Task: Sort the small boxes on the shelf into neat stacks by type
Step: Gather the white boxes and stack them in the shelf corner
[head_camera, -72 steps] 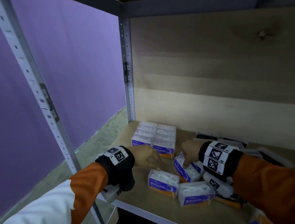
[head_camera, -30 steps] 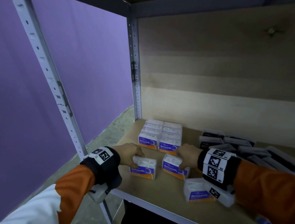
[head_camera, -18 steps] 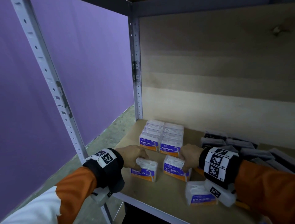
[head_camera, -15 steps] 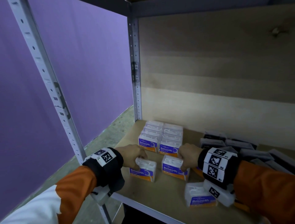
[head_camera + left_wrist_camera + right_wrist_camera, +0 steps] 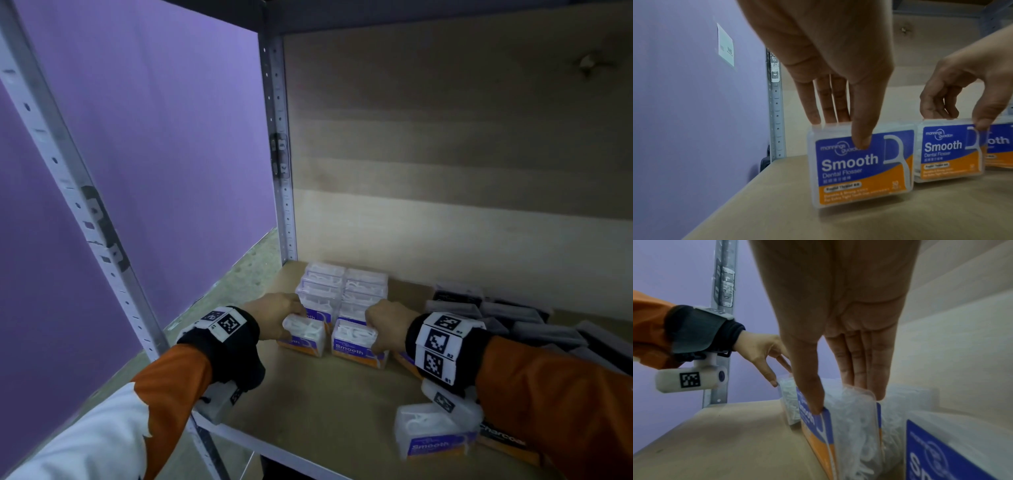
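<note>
left box: Smooth flosser box [image 5: 303, 334] upright on shelf board [image 5: 318, 404], front of the Smooth stack [image 5: 342, 291]
left hand: left hand [image 5: 274, 317] pinches it, thumb on label, fingers behind
right box: second Smooth box [image 5: 356, 346] just beside, pinched by right hand [image 5: 387, 323]
step: likely adding both to the Smooth rows
next: needs square push-in against stack
leftover: loose Smooth box [image 5: 431, 433] at front edge; dark boxes [image 5: 513, 318] at right

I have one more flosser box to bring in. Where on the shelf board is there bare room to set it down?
Bare board lies along the front edge, bordered by the two gripped Smooth boxes behind and the loose Smooth box at right. Crowded: the back-left Smooth stack and the dark boxes filling the right side.
</note>
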Motion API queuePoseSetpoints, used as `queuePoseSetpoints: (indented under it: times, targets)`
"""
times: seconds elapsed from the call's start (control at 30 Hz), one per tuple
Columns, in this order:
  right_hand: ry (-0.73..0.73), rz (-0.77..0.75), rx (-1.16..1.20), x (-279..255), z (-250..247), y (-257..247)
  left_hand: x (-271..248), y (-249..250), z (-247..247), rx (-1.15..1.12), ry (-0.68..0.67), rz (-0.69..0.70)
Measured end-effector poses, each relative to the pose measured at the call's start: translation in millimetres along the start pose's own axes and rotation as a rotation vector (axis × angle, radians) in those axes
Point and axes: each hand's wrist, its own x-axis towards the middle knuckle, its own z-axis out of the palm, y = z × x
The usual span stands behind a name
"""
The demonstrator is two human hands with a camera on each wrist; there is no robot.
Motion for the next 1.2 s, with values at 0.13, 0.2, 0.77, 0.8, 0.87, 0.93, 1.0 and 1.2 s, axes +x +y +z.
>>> queuePoseSetpoints:
  times: [0.13,0.2,0.77,0.8,0.87,0.93,1.0,1.2]
  targets:
    - [-0.013,0.001,-0.036,4.4,-3.4,-1.5,7.0,-4.0,1.5,-0.003,0.020,0.005]
    - [-0.013,-0.002,-0.051,5.6,-4.1,-2.0,10.1,-5.0,2.1,0.002,0.017,0.005]
    - [-0.015,-0.001,-0.068,19.5,0.8,3.2,26.5,-2.7,3.5,-0.011,-0.024,0.001]
    - [-0.016,-0.001,-0.068,20.1,1.0,3.4,26.5,-2.9,3.8,-0.018,-0.028,0.000]
    - [-0.018,-0.001,-0.066,20.9,1.5,3.9,26.9,-3.0,4.4,-0.027,-0.029,0.004]
    - [-0.011,-0.009,-0.062,21.4,1.9,5.0,27.2,-2.9,4.4,-0.039,-0.023,0.009]
    - [-0.004,-0.016,-0.056,21.6,2.0,6.2,28.0,-2.2,4.0,-0.041,-0.015,0.022]
    - [0.000,-0.018,-0.078,21.7,1.5,6.5,29.7,-2.6,5.0,-0.010,-0.023,0.023]
